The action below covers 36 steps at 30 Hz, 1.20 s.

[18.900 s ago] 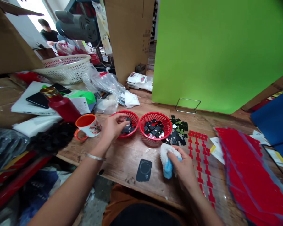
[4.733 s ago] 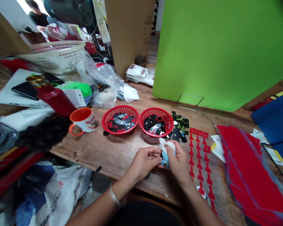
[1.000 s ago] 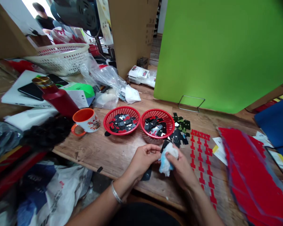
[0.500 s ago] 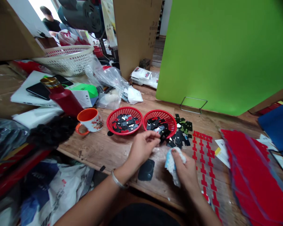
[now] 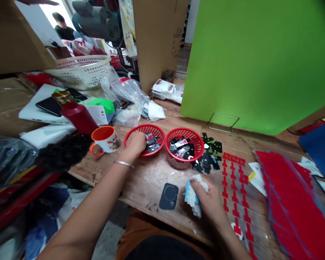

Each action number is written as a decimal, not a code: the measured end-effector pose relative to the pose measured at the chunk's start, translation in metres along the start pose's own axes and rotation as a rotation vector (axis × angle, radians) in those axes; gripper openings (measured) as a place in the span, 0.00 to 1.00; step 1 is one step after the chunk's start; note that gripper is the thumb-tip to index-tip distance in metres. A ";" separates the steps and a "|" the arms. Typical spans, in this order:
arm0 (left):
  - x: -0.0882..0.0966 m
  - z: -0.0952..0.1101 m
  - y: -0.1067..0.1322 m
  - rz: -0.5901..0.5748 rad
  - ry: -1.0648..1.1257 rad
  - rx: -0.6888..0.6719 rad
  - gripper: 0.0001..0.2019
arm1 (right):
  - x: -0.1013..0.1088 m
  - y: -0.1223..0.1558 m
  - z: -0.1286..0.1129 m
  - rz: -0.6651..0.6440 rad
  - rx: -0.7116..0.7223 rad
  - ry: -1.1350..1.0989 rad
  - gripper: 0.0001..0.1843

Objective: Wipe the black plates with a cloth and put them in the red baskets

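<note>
My left hand [image 5: 136, 143] reaches into the left red plastic basket [image 5: 157, 153], its fingers curled down at the left side among flat black and silver pieces [image 5: 153, 141]. Whatever those fingertips pinch is hidden. In my right hand [image 5: 209, 196] a crumpled white and light-blue cloth [image 5: 192, 198] is gripped, just above the table. To the left of the cloth lies a dark rounded pad [image 5: 169, 196] on the wood. The right red basket [image 5: 199, 153] holds more black and silver pieces, and a loose pile of black pieces [image 5: 208, 161] lies beside it.
An orange and white mug [image 5: 107, 141] and a dark red bottle [image 5: 79, 117] stand left of the baskets. Rows of red T-shaped pieces [image 5: 234, 196] lie at right, beside a red sheet [image 5: 292, 202]. A green panel [image 5: 249, 72] rises behind; a person [image 5: 63, 30] sits far back.
My left hand has moved left from the right basket's front edge, where it held a black piece, into the left basket. The right hand with the cloth has shifted slightly left.
</note>
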State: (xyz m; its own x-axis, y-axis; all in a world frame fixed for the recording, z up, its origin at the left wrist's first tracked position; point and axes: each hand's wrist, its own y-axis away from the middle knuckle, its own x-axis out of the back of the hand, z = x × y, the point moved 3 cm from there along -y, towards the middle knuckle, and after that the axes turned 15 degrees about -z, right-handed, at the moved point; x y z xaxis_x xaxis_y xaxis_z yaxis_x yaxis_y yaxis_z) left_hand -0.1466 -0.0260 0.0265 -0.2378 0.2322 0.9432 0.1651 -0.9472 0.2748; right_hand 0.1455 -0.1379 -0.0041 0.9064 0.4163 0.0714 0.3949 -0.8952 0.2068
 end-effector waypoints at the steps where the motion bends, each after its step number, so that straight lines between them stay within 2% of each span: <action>1: -0.002 -0.002 -0.001 -0.007 0.005 -0.004 0.09 | -0.001 0.000 -0.001 -0.011 0.004 -0.008 0.16; 5: -0.009 -0.007 -0.003 -0.034 0.033 -0.017 0.07 | -0.004 0.002 -0.002 -0.035 -0.004 -0.024 0.15; 10: -0.013 -0.015 -0.006 -0.044 0.090 -0.008 0.10 | -0.003 0.003 0.000 -0.039 -0.002 -0.026 0.16; 14: -0.016 -0.017 -0.011 -0.059 0.129 -0.019 0.05 | -0.005 0.003 0.001 -0.057 -0.008 -0.044 0.16; 19: -0.008 -0.014 -0.006 -0.058 0.200 -0.036 0.02 | -0.005 0.002 0.001 -0.030 -0.013 -0.045 0.15; 22: 0.007 -0.009 0.009 0.066 0.324 -0.008 0.07 | -0.001 0.002 0.001 0.044 -0.004 -0.062 0.14; 24: 0.014 -0.001 0.024 0.180 0.576 -0.034 0.11 | 0.002 0.002 0.000 0.096 0.002 -0.077 0.19; 25: 0.013 0.006 0.033 0.195 0.753 -0.069 0.14 | 0.003 0.002 -0.001 0.106 0.004 -0.084 0.21; 27: 0.002 0.026 0.051 0.085 1.111 -0.161 0.20 | 0.001 0.001 -0.005 0.098 0.018 -0.099 0.24; 30: -0.030 0.066 0.081 -0.225 1.451 -0.243 0.23 | -0.005 -0.002 -0.015 0.105 0.118 -0.048 0.27; 32: -0.050 0.091 0.099 -0.403 1.556 -0.282 0.22 | -0.008 -0.003 -0.023 0.155 0.239 0.072 0.30; 34: -0.063 0.109 0.113 -0.486 1.598 -0.331 0.20 | -0.010 -0.004 -0.027 0.169 0.322 0.170 0.29; 36: -0.071 0.119 0.122 -0.523 1.590 -0.369 0.18 | -0.009 -0.006 -0.024 0.143 0.303 0.167 0.24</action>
State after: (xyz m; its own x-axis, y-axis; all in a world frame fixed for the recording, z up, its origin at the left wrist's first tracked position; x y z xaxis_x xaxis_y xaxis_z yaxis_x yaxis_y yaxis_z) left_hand 0.0041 -0.1316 0.0156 -0.8733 0.2946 -0.3880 -0.3919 -0.8979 0.2003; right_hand 0.1317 -0.1321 0.0177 0.9287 0.2814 0.2417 0.3149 -0.9424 -0.1128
